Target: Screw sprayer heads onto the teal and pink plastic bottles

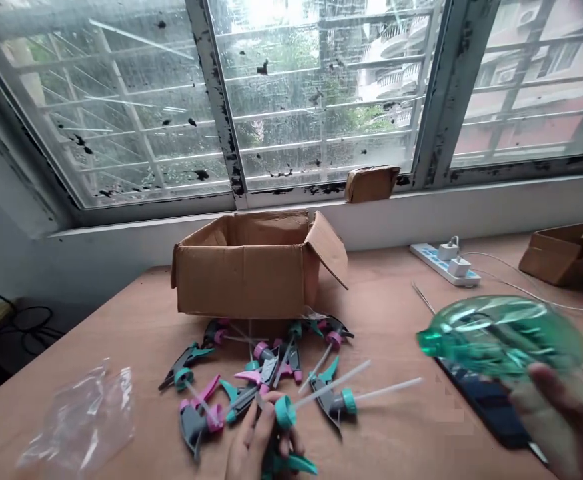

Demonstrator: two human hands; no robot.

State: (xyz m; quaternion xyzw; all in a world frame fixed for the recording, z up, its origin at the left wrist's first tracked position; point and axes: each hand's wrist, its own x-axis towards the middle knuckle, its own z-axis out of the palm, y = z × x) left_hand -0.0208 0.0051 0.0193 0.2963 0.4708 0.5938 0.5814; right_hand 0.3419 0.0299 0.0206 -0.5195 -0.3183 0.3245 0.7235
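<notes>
Left hand (254, 437): low, fingers curled round spray head (285, 412).
Right hand (554, 410): fingers clasping green bottle (504, 337) sideways (motion-blurred).

Open cardboard box (241, 280) stood toward the back of the brown table (386, 287), right flap splayed outward. Crumpled clear plastic bag (91, 420) lay at left. Right rear: power strip (430, 260) held two white chargers (458, 267); smaller carton (548, 257) sat farther right. Dark flat device (486, 403) lay partly hidden. Grimy window (316, 87) spanned the background; brown block (371, 185) rested on its sill. Black cables (31, 327) looped far left.
</notes>
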